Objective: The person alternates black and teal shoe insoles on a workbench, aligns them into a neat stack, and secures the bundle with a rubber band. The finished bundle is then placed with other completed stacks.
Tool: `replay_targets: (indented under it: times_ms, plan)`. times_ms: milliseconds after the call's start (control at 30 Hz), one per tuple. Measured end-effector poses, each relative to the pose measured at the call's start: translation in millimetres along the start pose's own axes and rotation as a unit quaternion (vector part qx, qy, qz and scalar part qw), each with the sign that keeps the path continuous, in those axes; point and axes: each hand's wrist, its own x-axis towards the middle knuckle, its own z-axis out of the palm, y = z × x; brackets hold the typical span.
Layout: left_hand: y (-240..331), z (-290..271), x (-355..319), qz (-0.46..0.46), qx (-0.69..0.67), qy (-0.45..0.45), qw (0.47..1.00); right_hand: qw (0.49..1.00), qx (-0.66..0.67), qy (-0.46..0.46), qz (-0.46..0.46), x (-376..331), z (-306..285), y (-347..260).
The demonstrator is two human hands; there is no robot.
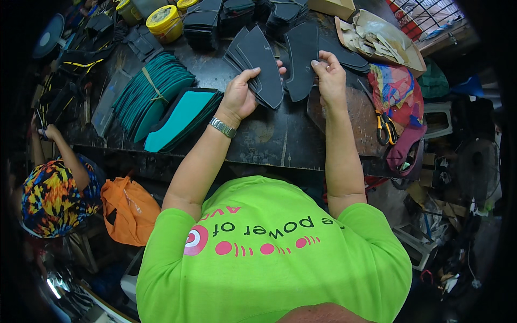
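My left hand (240,96) grips a fanned stack of dark, curved cut pieces (265,63), thumb on top and fingertips showing past the far edge. Pale outlines are marked on the pieces. Just to the right, my right hand (330,81) pinches a single dark cut piece (301,62) of like shape by its right edge. That piece is held apart from the fan, its pointed lower end towards me. Behind my right hand, more dark pieces (350,60) lie on the table.
Left of my left arm lie a banded bundle of teal pieces (153,94) and a bright teal stack (180,119). Dark stacks (202,24) and a yellow tub (164,24) line the back. Orange-handled scissors (385,129) and a scrap-filled carton (377,35) are right. Another person (56,188) works far left.
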Motion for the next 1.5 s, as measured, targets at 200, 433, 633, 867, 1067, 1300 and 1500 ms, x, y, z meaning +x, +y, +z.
replay_targets:
  times_ms: [200, 433, 633, 867, 1067, 1300, 1500]
  plan:
    - [3, 2, -3, 0.01, 0.091, 0.032, 0.995, 0.982, -0.187, -0.005, -0.024, 8, -13, 6]
    - [-2, 4, -6, -0.009, 0.086, 0.07, 0.994, 0.958, -0.285, 0.01, -0.036, 6, -21, -2]
    - [-3, -1, -5, -0.032, 0.081, 0.106, 0.991, 0.82, -0.5, 0.105, -0.258, 1, -16, -5]
    - [-12, 5, -7, -0.028, 0.124, 0.088, 0.988, 0.981, -0.15, -0.117, -0.03, -20, 20, 0]
    - [-3, 9, -5, -0.002, 0.023, 0.046, 0.999, 0.999, -0.033, -0.001, -0.008, -9, 4, -5]
    - [7, 9, -7, 0.037, 0.031, -0.005, 0.999, 0.971, -0.22, -0.087, -0.019, -14, 4, -9]
    - [4, 3, -6, 0.026, 0.096, 0.014, 0.995, 0.949, -0.246, -0.195, -0.002, -26, 15, -18]
